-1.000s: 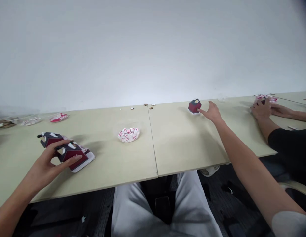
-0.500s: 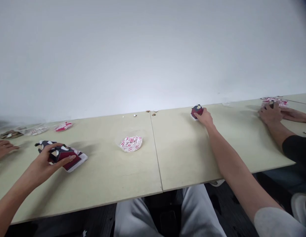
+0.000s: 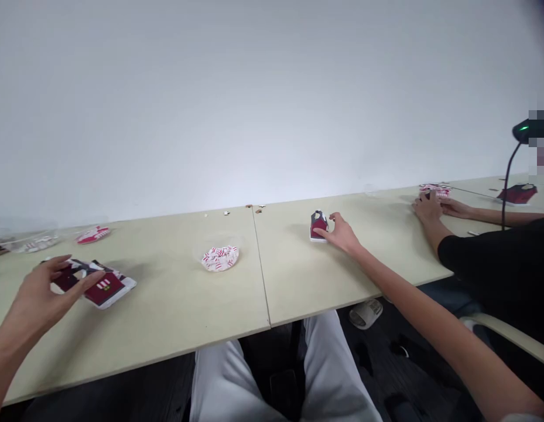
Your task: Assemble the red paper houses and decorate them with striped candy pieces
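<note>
At the left of the table, my left hand (image 3: 47, 293) is at a dark red model house (image 3: 105, 288) with a white base, its thumb and fingers spread over the roof. My right hand (image 3: 342, 234) is beside a smaller dark red house (image 3: 319, 227) with a dark roof and white patches; its fingers are apart, with the thumb near the wall. Both houses rest on the table. Between them sits a clear dish of red-and-white striped pieces (image 3: 219, 258).
Small pieces (image 3: 259, 209) lie by the wall along the table (image 3: 188, 316). More dishes, one with red-and-white pieces (image 3: 93, 234), stand at the left. At the right, a person's hands (image 3: 427, 208) work near another dish, with a red house (image 3: 517, 193) beyond.
The view has swung right. My right hand has brought the small house nearer and its fingers have opened. My left hand's fingers have loosened around the larger house. The co-worker's hand at far left has left view.
</note>
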The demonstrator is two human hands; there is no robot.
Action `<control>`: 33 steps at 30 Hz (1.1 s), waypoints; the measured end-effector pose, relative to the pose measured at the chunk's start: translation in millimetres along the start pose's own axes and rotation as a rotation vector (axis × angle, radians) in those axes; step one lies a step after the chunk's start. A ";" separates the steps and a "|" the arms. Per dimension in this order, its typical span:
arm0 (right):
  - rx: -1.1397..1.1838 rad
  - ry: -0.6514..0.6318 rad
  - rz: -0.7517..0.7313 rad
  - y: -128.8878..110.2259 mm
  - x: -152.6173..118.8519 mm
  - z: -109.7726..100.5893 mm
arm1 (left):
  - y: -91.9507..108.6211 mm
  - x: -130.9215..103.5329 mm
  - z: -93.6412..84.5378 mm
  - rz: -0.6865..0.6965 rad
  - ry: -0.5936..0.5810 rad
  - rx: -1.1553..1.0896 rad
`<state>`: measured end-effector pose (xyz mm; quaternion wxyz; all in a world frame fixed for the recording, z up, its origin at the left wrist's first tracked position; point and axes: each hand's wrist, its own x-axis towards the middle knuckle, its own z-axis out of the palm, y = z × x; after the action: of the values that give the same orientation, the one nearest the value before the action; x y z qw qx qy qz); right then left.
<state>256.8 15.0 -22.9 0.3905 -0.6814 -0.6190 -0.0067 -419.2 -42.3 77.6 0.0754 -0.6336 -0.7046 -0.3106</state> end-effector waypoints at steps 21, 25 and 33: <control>0.153 -0.168 -0.127 -14.9 -35.9 -10.0 | 219.4 49.6 135.4 0.408 -0.799 0.221; 0.144 -0.235 -0.136 -19.3 -37.8 -15.3 | 214.7 48.8 133.9 0.384 -0.745 0.202; 0.127 -0.178 -0.151 -41.0 -77.4 -31.3 | 250.5 -0.6 119.9 0.459 -0.358 -0.377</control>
<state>218.7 -69.8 -17.8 0.3748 -0.6046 -0.6999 0.0638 -149.3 22.2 67.6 -0.0997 -0.8226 -0.4762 -0.2942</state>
